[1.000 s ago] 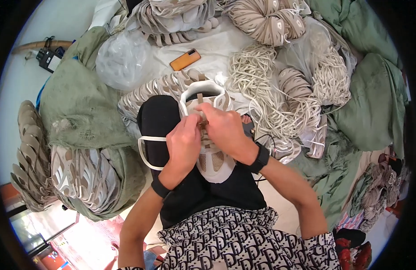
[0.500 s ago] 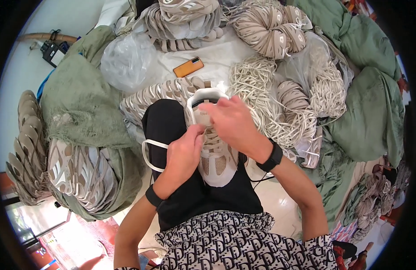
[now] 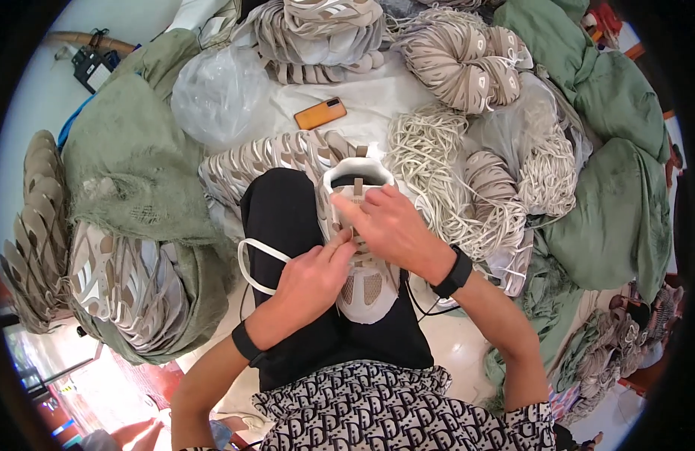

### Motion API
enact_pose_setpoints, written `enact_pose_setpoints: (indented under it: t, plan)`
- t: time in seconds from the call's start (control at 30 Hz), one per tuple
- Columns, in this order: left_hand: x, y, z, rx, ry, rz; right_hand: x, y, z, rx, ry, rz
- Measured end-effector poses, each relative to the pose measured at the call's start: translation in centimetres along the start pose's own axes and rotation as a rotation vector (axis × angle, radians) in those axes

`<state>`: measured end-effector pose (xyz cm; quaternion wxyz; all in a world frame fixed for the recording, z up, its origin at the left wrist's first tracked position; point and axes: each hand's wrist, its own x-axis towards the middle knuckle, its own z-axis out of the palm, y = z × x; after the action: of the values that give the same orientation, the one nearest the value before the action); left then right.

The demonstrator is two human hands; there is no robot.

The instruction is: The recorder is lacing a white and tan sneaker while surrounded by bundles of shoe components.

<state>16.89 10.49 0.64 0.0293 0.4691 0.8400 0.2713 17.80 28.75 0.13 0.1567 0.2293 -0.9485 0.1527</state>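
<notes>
A beige and white sneaker (image 3: 368, 299) rests on my black-clad lap, toe toward me and opening away. A white shoelace (image 3: 244, 263) makes a loose loop over my left thigh and runs in under my left hand (image 3: 314, 276). That hand is closed, its fingertips pressed against the sneaker's lacing on the left side. My right hand (image 3: 396, 234) lies over the tongue and upper eyelets, fingers curled and thumb pointing to the upper left. What its fingers hold is hidden. The fingertips of both hands nearly meet over the laces.
Beyond my knee lies a row of shoe uppers (image 3: 268, 154). A heap of white laces (image 3: 430, 150) and bundled uppers (image 3: 468, 60) are to the right. An orange phone (image 3: 320, 113) lies on white sheeting near a clear plastic bag (image 3: 220, 94). Green sacks (image 3: 129, 150) flank both sides.
My right hand has come down from the shoe opening toward the lacing, nearer my left fingertips. My left hand has moved slightly right. The whole view has shifted a little.
</notes>
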Motion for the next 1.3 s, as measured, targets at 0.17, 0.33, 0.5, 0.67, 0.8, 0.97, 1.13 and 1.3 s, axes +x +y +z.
enact_pose_setpoints:
  t: [0.17, 0.33, 0.5, 0.67, 0.8, 0.97, 1.13, 1.3]
  plan:
    - [-0.3, -0.4, -1.2, -0.064, -0.077, 0.039, 0.8, 1.3, 1.2, 0.014, -0.036, -0.12]
    - [-0.6, 0.0, -2.4, -0.322, -0.119, -0.215, 0.6, 2.0, 0.3, -0.042, -0.017, -0.132]
    - [-0.1, -0.3, -4.6, -0.648, -0.334, -0.44, -0.6, 1.7, -0.1, 0.078, 0.035, -0.01]
    - [2.0, -0.7, -5.0, 0.059, 0.06, 0.052, -0.4, 0.6, 0.3, -0.04, 0.027, -0.036]
    - [3.7, -0.9, -2.0, 0.257, 0.134, 0.155, -0.3, 0.4, 1.4, -0.204, 0.042, -0.075]
    - [3.7, -1.4, -0.4, 0.366, 0.151, 0.135, 0.2, 0.9, 1.0, -0.074, 0.073, -0.076]
    - [3.3, -1.6, -0.5, 0.326, 0.101, 0.205, 0.1, 1.3, 0.3, -0.036, -0.025, -0.036]
    - [3.9, -1.9, -0.4, 0.307, 0.097, 0.143, -0.3, 0.7, 0.0, -0.086, 0.016, -0.001]
